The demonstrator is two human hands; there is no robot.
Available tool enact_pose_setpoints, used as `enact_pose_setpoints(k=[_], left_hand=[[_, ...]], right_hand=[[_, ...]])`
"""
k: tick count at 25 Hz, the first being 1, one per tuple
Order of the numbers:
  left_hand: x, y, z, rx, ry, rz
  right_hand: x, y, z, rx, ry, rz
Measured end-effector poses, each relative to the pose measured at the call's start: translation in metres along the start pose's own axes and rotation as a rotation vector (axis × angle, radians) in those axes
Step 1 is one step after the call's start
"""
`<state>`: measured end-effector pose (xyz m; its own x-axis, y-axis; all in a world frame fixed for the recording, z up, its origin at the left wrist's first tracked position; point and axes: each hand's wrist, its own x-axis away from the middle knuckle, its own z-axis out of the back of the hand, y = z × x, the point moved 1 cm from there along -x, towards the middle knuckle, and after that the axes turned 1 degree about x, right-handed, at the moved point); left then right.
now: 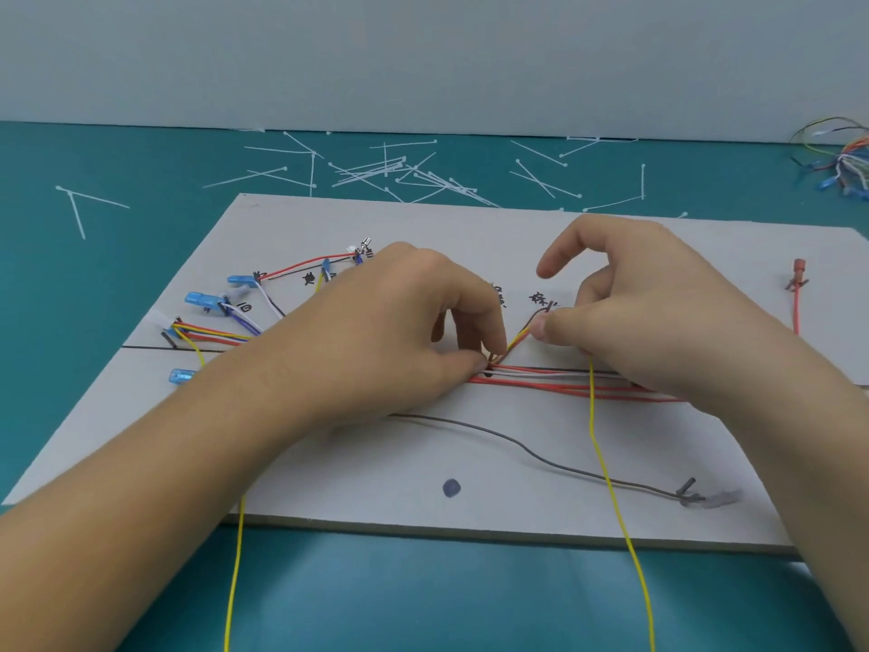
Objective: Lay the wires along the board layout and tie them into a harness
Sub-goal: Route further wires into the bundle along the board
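Note:
A white layout board (470,463) with black lines and handwritten labels lies on the teal table. Red, white and yellow wires (555,381) run along its middle line, and wire ends with blue terminals (204,299) fan out at the left. My left hand (399,331) presses the bundle down at the branch point, thumb and fingertips pinching it. My right hand (625,312) pinches the yellow and red wire ends that rise toward a label. A long yellow wire (611,487) hangs from that hand past the board's front edge. A loose grey wire (541,454) lies across the near half.
Several white cable ties (404,174) lie scattered on the table behind the board. A bundle of spare coloured wires (841,157) sits at the far right. A red terminal wire (797,284) stands at the board's right edge. A grey wall closes the back.

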<state>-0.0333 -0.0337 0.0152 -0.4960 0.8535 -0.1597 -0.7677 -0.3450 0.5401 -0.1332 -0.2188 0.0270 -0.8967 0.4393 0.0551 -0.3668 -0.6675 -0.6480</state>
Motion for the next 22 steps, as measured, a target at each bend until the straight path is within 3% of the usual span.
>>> enact_pose_setpoints(k=[4, 10, 22], left_hand=[[0.001, 0.0, -0.001, 0.022, -0.008, 0.029], [-0.001, -0.004, -0.002, 0.059, -0.025, 0.072], [-0.001, -0.005, -0.003, 0.085, 0.007, 0.14]], right_hand=[[-0.001, -0.003, 0.007, -0.353, -0.025, -0.064], [-0.007, 0.001, 0.02, -0.896, -0.199, -0.17], [-0.013, 0.003, 0.015, -0.612, -0.111, -0.046]])
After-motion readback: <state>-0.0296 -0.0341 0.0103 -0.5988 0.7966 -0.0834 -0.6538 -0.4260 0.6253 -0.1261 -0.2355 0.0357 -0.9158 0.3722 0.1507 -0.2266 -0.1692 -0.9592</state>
